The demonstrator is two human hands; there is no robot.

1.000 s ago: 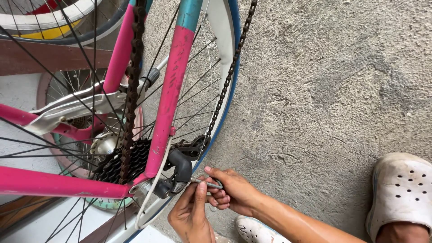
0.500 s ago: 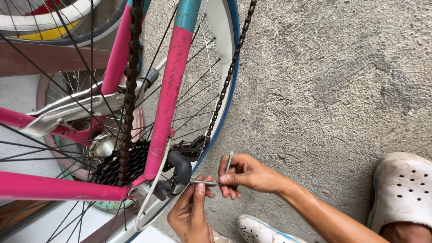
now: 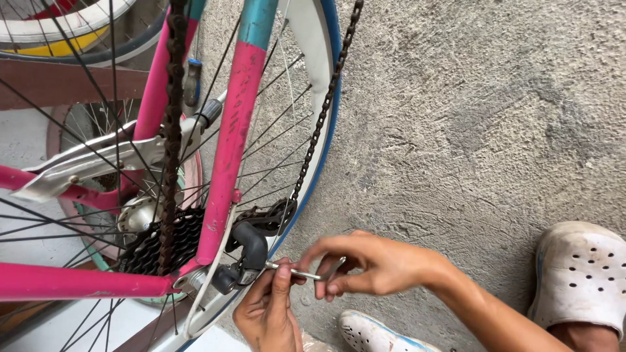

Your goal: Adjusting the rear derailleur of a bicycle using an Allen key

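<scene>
A pink and teal bicycle frame [image 3: 228,137] stands with its rear wheel [image 3: 313,78] over a concrete floor. The chain [image 3: 173,117] runs down to the black cassette [image 3: 166,244], and a black rear derailleur [image 3: 251,244] hangs beside it. My right hand [image 3: 372,264] pinches a small silver L-shaped key [image 3: 310,272] whose tip sits in the derailleur's bolt. My left hand [image 3: 267,313] is below, fingertips touching the same key near the derailleur.
Rough grey concrete [image 3: 469,117] fills the right side. My white clog [image 3: 580,277] is at the lower right, a second one [image 3: 375,332] at the bottom edge. Another wheel with a yellow and white rim [image 3: 59,26] lies at the top left.
My right hand swung the key's free end up and then back down, turning it in the derailleur bolt. My left hand stayed under the key.
</scene>
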